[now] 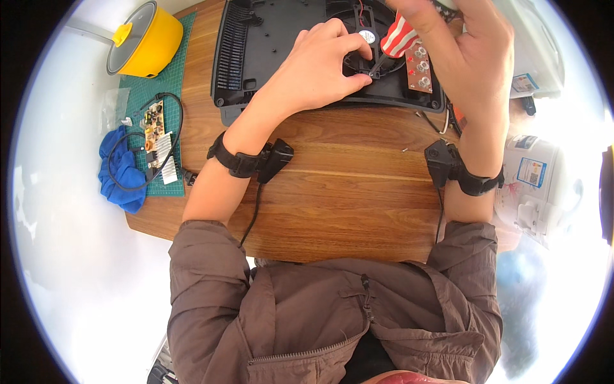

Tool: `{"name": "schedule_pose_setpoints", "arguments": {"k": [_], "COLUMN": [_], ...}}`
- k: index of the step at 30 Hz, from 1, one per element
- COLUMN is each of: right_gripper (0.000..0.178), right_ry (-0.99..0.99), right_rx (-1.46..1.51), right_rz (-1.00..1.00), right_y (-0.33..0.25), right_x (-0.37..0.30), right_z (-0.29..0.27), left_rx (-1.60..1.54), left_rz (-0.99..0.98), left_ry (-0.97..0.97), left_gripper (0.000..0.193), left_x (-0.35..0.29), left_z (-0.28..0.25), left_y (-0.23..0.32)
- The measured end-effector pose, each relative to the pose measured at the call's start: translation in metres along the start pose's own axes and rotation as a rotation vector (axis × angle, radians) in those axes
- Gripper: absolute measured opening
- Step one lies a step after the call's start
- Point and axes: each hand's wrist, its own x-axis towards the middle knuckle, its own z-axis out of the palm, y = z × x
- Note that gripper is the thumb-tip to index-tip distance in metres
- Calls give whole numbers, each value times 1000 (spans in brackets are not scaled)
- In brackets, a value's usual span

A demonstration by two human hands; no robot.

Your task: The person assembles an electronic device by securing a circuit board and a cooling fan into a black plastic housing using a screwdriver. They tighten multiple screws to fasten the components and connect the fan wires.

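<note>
A black plastic appliance housing lies at the far side of the table, its inside facing up. Set into it is a black cooling fan with a pale round label at its hub. My left hand reaches over the housing, thumb and index finger bent around the fan's frame. From above, my right hand holds a screwdriver by its red-and-white striped handle; its fingertips are partly cut off by the top edge. The screwdriver is tilted, its shaft reaching the fan frame's near corner beside my left thumb.
Right of the fan sits a small board with clear round parts. On the left, a green cutting mat bears a yellow pot, a circuit board with a black cable, and a blue cloth. A small screw lies on the wooden table.
</note>
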Motion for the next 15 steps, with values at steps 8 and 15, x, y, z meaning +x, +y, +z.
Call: {"name": "schedule_pose_setpoints", "arguments": {"k": [8, 15], "right_gripper": [36, 32], "right_ry": [157, 240], "right_rx": [46, -121], "right_rz": [-6, -279], "right_y": [21, 49], "right_x": [-2, 4], "right_z": [7, 21], "left_rx": [7, 83], "left_rz": [46, 68], "left_ry": [36, 35], "left_gripper": [22, 22], "left_x": [1, -3], "left_z": [3, 1], "left_y": [-2, -2]}}
